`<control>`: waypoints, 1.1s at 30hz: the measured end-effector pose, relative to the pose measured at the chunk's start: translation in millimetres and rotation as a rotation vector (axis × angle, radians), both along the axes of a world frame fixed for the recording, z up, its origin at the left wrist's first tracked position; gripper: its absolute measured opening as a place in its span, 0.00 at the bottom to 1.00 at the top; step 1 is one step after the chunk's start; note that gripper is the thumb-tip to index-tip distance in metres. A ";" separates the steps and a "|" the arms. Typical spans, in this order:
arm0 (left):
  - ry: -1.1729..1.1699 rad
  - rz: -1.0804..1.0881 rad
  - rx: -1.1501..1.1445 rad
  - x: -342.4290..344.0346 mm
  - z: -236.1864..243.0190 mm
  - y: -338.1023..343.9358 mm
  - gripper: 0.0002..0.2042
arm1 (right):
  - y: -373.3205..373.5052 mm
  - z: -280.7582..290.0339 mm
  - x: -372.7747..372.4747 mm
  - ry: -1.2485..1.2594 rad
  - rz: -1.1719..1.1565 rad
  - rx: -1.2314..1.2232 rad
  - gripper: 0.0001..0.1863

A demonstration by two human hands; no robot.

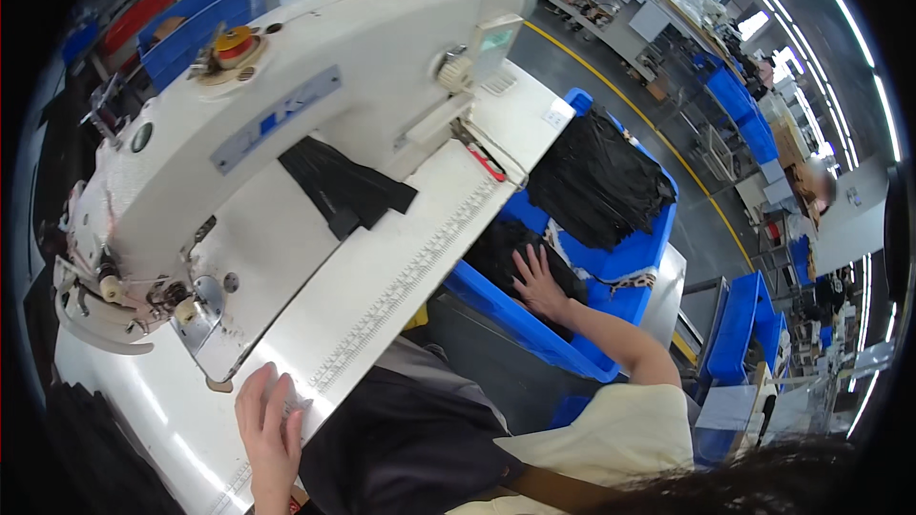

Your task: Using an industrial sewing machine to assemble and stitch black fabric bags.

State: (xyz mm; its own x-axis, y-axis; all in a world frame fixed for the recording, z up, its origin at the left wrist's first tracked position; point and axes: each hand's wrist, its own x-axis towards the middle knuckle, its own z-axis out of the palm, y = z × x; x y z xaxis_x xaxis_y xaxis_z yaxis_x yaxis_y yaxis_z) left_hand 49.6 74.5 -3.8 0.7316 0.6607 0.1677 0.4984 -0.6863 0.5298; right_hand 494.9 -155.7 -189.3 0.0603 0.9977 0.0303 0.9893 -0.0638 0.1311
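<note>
My left hand (272, 420) rests at the front edge of the white sewing table (372, 286), fingers apart and slightly bent, holding nothing. My right hand (539, 281) lies with spread fingers on black fabric (491, 248) inside a blue bin (601, 353) right of the table. A taller stack of black pieces (601, 186) fills the bin's far part, and a leopard-print strip (634, 279) lies beside my right hand. A white sewing machine (162, 210) stands on the table, with black fabric pieces (348, 191) lying under its arm.
More blue bins (191, 19) stand behind the machine and at the right (725, 343). A yellow floor line (611, 76) runs beyond the bin. Other workbenches (620, 19) line the far side, with a blurred person (821, 186) at the right. Dark fabric (95, 429) hangs at the lower left.
</note>
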 end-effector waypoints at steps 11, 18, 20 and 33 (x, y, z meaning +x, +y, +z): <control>-0.266 0.056 0.132 -53.9 28.8 -2.2 0.11 | 89.2 231.9 -105.8 0.324 -0.134 -0.305 0.19; -0.422 0.778 0.574 -164.7 55.2 -24.9 0.18 | 239.0 237.5 -347.6 0.925 1.097 0.207 0.22; -0.585 0.920 0.748 -202.7 66.9 -15.3 0.15 | 268.0 232.7 -428.6 0.915 1.223 0.390 0.23; 0.436 1.022 0.654 -284.7 62.8 64.1 0.26 | 416.7 276.9 -528.6 2.641 0.146 0.135 0.21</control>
State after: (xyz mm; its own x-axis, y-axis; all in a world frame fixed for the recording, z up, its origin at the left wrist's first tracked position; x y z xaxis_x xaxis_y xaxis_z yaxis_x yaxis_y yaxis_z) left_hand -235.0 138.6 59.0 0.0210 0.8368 0.5471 0.9946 0.0383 -0.0968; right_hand -33.7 261.0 87.6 0.0309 0.9969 0.0723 -0.8086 0.0674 -0.5844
